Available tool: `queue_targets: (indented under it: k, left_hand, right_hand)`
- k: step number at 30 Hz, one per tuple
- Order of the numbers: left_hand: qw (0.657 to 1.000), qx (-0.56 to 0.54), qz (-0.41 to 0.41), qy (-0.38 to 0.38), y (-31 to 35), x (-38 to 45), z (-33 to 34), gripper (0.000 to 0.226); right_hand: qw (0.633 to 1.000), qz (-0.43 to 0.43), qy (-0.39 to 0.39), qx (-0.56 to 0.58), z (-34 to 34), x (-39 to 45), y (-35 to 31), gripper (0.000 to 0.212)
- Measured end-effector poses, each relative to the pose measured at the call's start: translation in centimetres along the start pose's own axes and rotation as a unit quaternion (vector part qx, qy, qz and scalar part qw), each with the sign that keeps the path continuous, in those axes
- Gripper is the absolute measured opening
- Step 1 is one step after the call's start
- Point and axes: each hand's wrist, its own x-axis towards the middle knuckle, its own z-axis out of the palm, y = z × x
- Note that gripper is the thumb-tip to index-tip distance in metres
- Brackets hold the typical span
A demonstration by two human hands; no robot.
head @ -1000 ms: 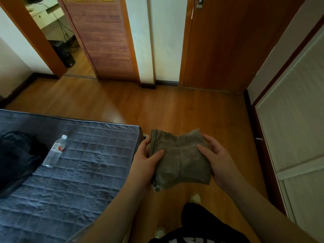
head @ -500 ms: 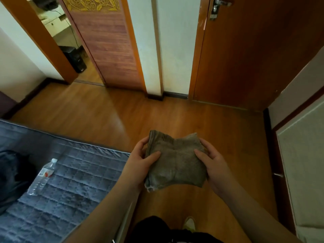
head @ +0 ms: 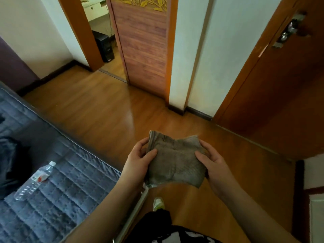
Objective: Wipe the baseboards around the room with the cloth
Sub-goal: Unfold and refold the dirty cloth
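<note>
- Grey-brown terry: I count one cloth [head: 175, 161], folded and held up over the wooden floor [head: 98, 109], near the middle of my view.
- Two hands are on it. My left hand [head: 138, 163] grips the cloth's left edge, thumb curled over the top face and fingers wrapped behind.
- My right hand [head: 213, 163] grips the right edge the same way, thumb on top and fingers underneath.
- One dark baseboard [head: 198, 112] runs along the foot of the far white wall, well apart from the cloth; a second dark stretch [head: 52, 76] sits along the far left wall.
- Two wooden doors: one slatted door [head: 143, 42] at far centre and one plain door [head: 280, 81] at far right with a metal handle [head: 287, 30].
- One clear plastic bottle [head: 35, 180] lies on the one grey quilted mattress [head: 57, 199] at near left.
- One shoe [head: 158, 204] shows below the cloth.
- Against the frame a second ago, both hands keep the same grip on the cloth, the doors sit larger and closer, and the mattress with its bottle has slid further left.
</note>
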Motion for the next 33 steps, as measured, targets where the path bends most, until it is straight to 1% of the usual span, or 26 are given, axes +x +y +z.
queue_targets:
  k: [7, 10, 14, 18, 22, 25, 31, 33]
  left_hand:
    - [1.000, -0.025, 0.011, 0.008, 5.4, 9.4, -0.8, 0.039]
    - [1.000, -0.025, 0.016, 0.010, 6.9, 13.1, -0.6, 0.042]
    - [0.998, -0.035, 0.015, 0.040, 8.4, 18.7, 0.6, 0.043]
    - [0.997, -0.042, 0.015, 0.070, 10.5, 24.3, 1.9, 0.048]
    - [0.992, -0.049, 0.024, 0.116, 13.3, 28.8, 2.5, 0.043]
    - [0.984, -0.057, 0.038, 0.164, 14.8, 30.9, 2.1, 0.046]
    - [0.948, -0.121, 0.065, 0.287, 17.2, 32.7, -0.9, 0.055]
    - [0.936, -0.141, 0.070, 0.315, 17.9, 33.1, -2.6, 0.055]
  right_hand:
    - [0.998, -0.008, -0.021, -0.050, 2.3, 10.9, -5.0, 0.035]
    - [0.998, 0.001, -0.031, -0.047, 2.4, 15.2, -6.4, 0.038]
    - [0.997, 0.029, -0.064, -0.039, 2.0, 22.0, -8.3, 0.042]
    - [0.990, 0.054, -0.124, -0.044, 1.7, 29.5, -11.6, 0.049]
    - [0.978, 0.087, -0.187, -0.045, 2.1, 36.9, -15.0, 0.041]
    - [0.963, 0.108, -0.240, -0.065, 3.6, 41.5, -16.6, 0.039]
    - [0.939, 0.128, -0.307, -0.087, 11.2, 48.2, -17.1, 0.035]
    - [0.928, 0.127, -0.334, -0.103, 14.3, 50.0, -17.1, 0.040]
